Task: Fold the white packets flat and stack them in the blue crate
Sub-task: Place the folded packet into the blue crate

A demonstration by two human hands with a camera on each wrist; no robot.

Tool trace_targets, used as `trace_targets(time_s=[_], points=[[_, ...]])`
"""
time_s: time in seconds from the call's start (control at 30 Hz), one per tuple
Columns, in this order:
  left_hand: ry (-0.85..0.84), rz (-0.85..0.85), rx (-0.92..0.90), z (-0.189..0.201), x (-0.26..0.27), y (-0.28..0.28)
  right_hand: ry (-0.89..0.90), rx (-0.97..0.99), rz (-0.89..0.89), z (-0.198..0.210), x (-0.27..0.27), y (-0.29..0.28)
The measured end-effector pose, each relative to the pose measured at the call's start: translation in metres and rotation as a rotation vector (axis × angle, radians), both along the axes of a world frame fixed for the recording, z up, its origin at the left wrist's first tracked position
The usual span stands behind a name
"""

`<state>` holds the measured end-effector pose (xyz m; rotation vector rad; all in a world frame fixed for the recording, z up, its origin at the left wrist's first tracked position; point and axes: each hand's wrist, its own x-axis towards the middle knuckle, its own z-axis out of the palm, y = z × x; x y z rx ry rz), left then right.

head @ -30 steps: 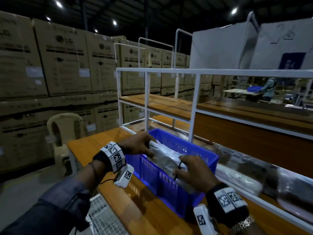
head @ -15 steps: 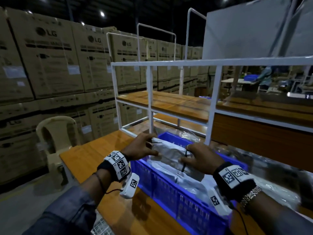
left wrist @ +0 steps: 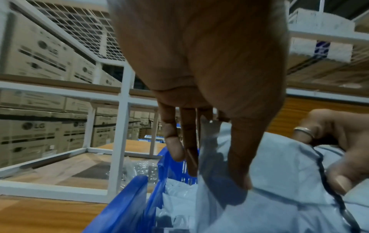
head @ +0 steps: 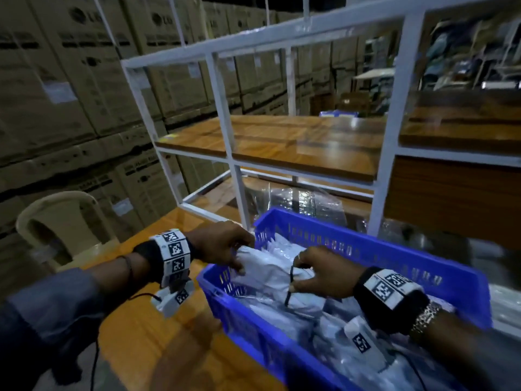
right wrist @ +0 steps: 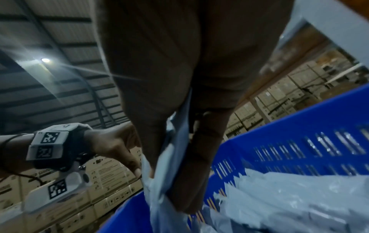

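Observation:
A blue slotted crate (head: 375,249) stands on the wooden table and holds several white packets (head: 332,328). Over its left end both hands hold one white packet (head: 267,270) with a black cord (head: 290,280) across it. My left hand (head: 239,258) pinches the packet's left edge between thumb and fingers (left wrist: 239,173). My right hand (head: 303,275) grips its right side, thumb and fingers curled round it (right wrist: 159,157). In the left wrist view the packet (left wrist: 279,173) hangs just above the crate's rim (left wrist: 127,203).
A white metal shelf frame (head: 239,176) with wooden boards rises right behind the crate. Clear plastic bags (head: 304,201) lie under it. Stacked cardboard boxes (head: 70,94) and a beige plastic chair (head: 56,221) stand to the left. Bare table top (head: 158,334) lies left of the crate.
The head view has tilted down and closer. Both hands keep their hold on the packet, which now sits lower over the crate's left end.

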<state>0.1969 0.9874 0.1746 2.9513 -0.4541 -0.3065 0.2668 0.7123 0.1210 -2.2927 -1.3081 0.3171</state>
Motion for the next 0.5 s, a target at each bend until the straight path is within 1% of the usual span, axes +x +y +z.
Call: trace_targets(time_s=[0.03,0.1,0.17,0.3,0.37,0.43,0.5], points=[[0.046,-0.028,0.014,-0.007,0.013,0.007,0.037,-0.026,-0.013,-0.008,0.006,0.009],[0.134,-0.064,0.041,-0.011,0.015,0.001,0.042,-0.087,0.007,-0.015,0.0,0.009],[0.224,-0.109,0.051,-0.016,0.03,0.005,0.064,-0.111,0.023,-0.028,0.006,0.02],[0.382,-0.24,0.174,-0.032,0.058,-0.004,0.106,-0.168,0.02,-0.048,0.009,0.038],[0.477,-0.269,0.245,-0.045,0.073,-0.01,0.079,-0.217,0.059,-0.055,0.005,0.044],[0.58,-0.277,0.252,-0.061,0.086,-0.015,0.061,-0.272,0.048,-0.061,0.003,0.048],[0.635,-0.323,0.29,-0.076,0.094,-0.019,-0.036,-0.288,0.076,-0.06,-0.004,0.049]])
